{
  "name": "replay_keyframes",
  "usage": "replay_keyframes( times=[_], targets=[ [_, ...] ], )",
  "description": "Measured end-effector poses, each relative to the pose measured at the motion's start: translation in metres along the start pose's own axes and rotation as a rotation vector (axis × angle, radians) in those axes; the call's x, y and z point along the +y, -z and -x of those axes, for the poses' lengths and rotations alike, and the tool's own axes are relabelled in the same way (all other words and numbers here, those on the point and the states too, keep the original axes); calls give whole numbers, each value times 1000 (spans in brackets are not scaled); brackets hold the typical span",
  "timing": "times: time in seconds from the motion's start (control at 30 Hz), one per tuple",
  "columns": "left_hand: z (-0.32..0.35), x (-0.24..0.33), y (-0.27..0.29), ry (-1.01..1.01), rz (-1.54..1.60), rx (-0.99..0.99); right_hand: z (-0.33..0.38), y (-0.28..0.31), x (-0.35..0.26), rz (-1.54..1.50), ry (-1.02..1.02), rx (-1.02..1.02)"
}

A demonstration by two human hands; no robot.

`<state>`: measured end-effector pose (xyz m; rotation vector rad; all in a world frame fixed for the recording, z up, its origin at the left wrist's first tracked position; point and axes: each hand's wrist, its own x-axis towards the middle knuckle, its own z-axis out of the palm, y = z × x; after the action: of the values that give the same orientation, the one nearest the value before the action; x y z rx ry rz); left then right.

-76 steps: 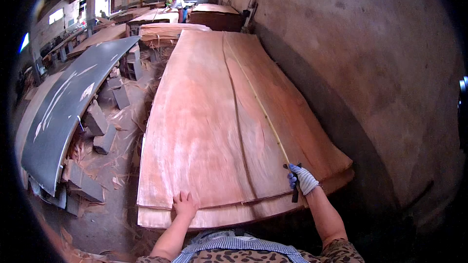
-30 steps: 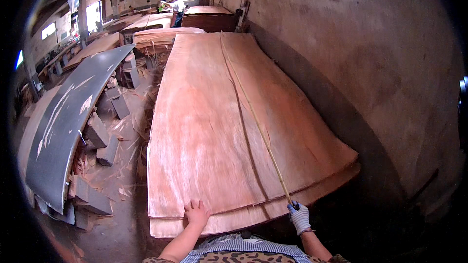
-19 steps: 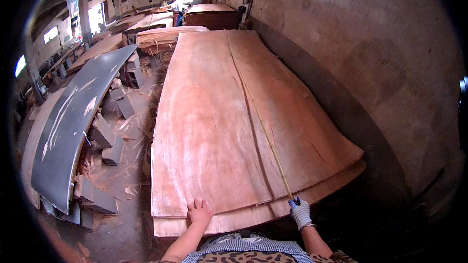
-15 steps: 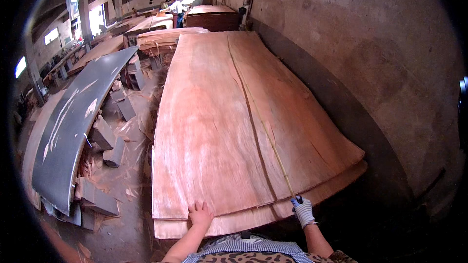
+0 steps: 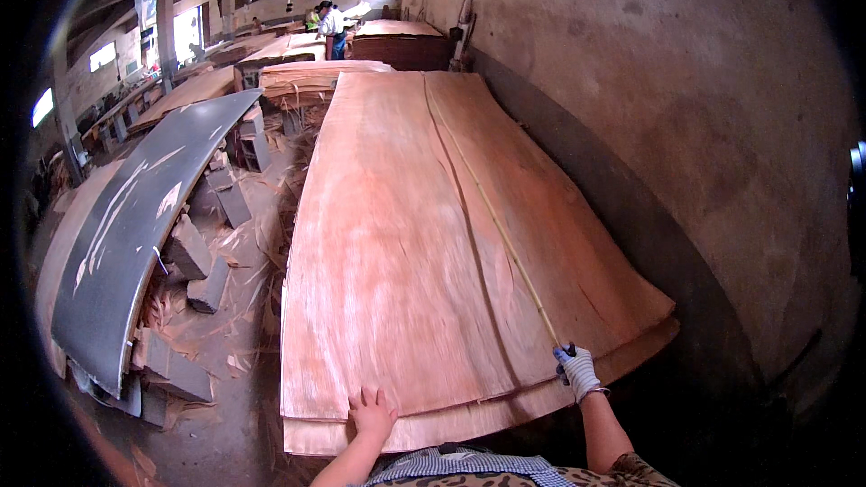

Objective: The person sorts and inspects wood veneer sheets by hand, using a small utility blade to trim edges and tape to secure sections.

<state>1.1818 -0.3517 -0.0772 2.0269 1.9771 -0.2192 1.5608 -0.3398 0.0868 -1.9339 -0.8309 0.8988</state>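
Your bare left hand lies flat and open on the near edge of the big wood sheet to keep it down, while your gloved right hand squeezes a long thin stick lying along it.

hands: 2 | gloves: 1 | yellow strips: 1 | dark panels: 1

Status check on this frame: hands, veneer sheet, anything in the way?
Left hand bare, flat on near edge of top veneer sheet. Right hand gloved, closed on thin yellow strip running down the sheet. Nothing else on the stack.
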Motion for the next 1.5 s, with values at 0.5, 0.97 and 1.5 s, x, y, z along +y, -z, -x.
replay_keyframes(
  times=[0.5,0.97,1.5],
  targets=[
    [-4,-2,-16,3,14,63,-88,-132,-157,232,294,-158],
    [-5,3,-3,-5,30,-26,14,-42,10,237,222,-72],
    [-12,-19,-4,-11,-4,-4,-95,68,38,908,358,-154]
  ],
)
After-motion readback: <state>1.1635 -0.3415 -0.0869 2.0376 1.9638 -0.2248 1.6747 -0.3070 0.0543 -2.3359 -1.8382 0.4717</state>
